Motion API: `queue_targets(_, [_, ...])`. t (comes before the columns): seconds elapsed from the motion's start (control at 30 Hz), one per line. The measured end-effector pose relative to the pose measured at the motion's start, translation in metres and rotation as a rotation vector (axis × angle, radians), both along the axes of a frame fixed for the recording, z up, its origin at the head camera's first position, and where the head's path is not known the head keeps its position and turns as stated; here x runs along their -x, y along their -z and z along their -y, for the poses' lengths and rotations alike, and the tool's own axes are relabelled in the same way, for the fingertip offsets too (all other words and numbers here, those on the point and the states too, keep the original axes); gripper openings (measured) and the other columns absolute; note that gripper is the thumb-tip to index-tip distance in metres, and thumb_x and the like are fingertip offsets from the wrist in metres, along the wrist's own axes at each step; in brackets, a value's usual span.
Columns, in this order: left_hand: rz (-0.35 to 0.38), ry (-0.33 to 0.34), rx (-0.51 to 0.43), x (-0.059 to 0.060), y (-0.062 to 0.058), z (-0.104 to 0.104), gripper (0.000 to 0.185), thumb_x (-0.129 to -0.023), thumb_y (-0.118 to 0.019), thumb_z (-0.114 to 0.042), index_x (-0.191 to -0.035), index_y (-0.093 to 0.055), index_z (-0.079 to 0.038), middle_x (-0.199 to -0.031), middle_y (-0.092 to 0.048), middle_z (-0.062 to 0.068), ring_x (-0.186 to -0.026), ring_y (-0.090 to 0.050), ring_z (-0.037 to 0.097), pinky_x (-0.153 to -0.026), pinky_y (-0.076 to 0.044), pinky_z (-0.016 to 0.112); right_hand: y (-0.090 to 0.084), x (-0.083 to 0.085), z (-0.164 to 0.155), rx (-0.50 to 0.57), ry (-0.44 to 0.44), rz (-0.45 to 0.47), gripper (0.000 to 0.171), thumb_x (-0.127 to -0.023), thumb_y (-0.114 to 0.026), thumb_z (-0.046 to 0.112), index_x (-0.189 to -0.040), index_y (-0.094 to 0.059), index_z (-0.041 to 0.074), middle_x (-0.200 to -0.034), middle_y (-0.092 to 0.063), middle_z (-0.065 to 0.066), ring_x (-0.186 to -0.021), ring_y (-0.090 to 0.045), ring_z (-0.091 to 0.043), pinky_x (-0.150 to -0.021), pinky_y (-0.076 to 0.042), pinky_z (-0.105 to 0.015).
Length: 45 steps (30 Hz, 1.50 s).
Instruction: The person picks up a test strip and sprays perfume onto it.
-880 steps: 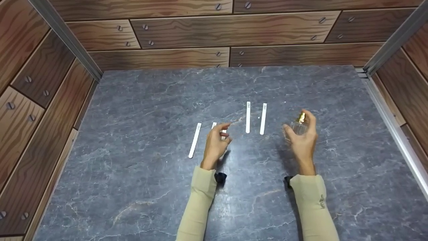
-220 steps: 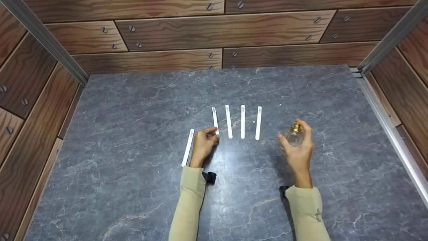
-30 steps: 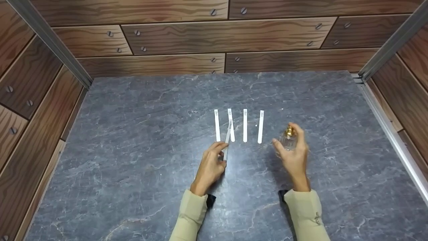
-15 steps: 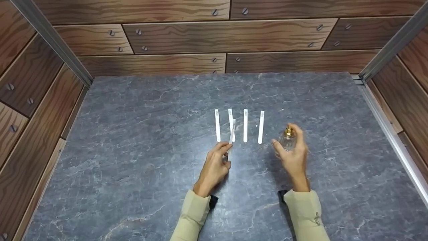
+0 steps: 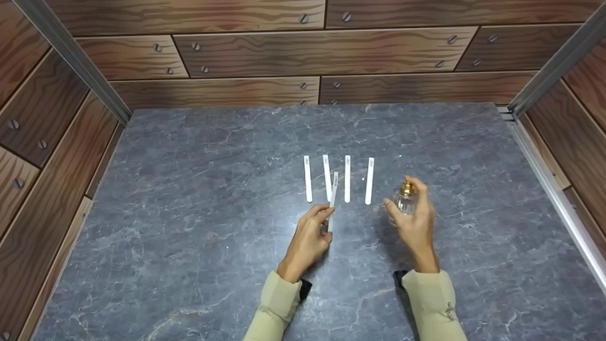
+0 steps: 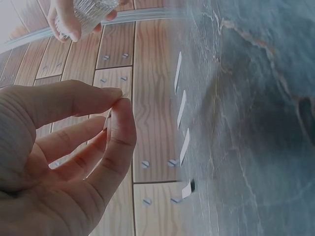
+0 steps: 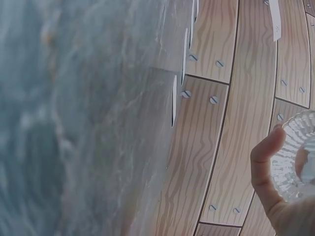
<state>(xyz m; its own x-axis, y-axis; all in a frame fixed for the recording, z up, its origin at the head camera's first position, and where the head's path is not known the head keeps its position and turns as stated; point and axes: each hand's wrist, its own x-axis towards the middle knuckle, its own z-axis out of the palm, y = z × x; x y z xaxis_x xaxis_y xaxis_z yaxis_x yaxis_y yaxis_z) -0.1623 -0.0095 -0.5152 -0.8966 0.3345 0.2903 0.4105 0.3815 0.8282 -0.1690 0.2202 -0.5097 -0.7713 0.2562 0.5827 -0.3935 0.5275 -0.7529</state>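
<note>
My left hand (image 5: pixel 307 240) pinches a white perfume test strip (image 5: pixel 334 187) between thumb and fingers, its printed end pointing away from me. In the left wrist view the strip (image 6: pixel 107 119) shows nearly edge-on behind the fingertips. To the right, my right hand (image 5: pixel 419 231) grips a clear ribbed glass perfume bottle (image 5: pixel 405 203), index finger up at the gold spray top (image 5: pixel 407 187). The bottle's fluted base (image 7: pixel 283 160) appears in the right wrist view, above the tabletop. The held strip and the bottle are a short gap apart.
Several more white strips lie in a row beyond my hands, among them the leftmost strip (image 5: pixel 308 180) and the rightmost strip (image 5: pixel 369 181). The grey marbled table (image 5: pixel 199 189) is bounded by wood-patterned walls (image 5: pixel 265 52) and a metal rail (image 5: pixel 558 189) at right.
A strip lying apart at the left 7.3 s ago is gone from there. Over the last second my left hand shifts slightly right with its strip; the bottle moves slightly left.
</note>
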Motion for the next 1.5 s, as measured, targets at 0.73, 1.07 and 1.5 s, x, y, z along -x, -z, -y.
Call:
queue_targets(0.73, [-0.010,-0.011,0.001,-0.001,-0.002,0.003,0.052,-0.073,-0.062,0.026,-0.124,-0.061,0.018,-0.124,-0.062,0.022,-0.088,-0.068,0.031,-0.067,-0.055,0.018,0.000,0.001,0.003,-0.032,0.055,-0.036,0.060,-0.073,-0.082,-0.014,-0.126,-0.055,-0.007,-0.103,-0.066,-0.025,-0.092,-0.058,-0.025,-0.083,-0.044,-0.017])
queue_targets(1.07, [0.023,-0.026,-0.008,0.000,-0.004,0.006,0.050,-0.077,-0.062,0.024,-0.126,-0.062,0.016,-0.126,-0.062,0.020,-0.090,-0.066,0.026,-0.063,-0.054,0.018,-0.002,-0.001,-0.002,0.087,0.055,-0.016,0.062,-0.075,-0.078,-0.017,-0.131,-0.053,-0.007,-0.105,-0.062,-0.024,-0.095,-0.053,-0.001,-0.086,-0.042,-0.018])
queue_targets(1.5, [0.046,-0.103,-0.026,0.021,-0.006,0.023,0.058,-0.071,-0.059,0.025,-0.129,-0.060,0.017,-0.130,-0.060,0.022,-0.089,-0.066,0.024,-0.062,-0.053,0.019,-0.005,-0.002,-0.006,0.092,0.066,-0.015,0.063,-0.075,-0.078,-0.016,-0.132,-0.051,-0.007,-0.104,-0.062,-0.024,-0.090,-0.054,-0.002,-0.080,-0.045,-0.016])
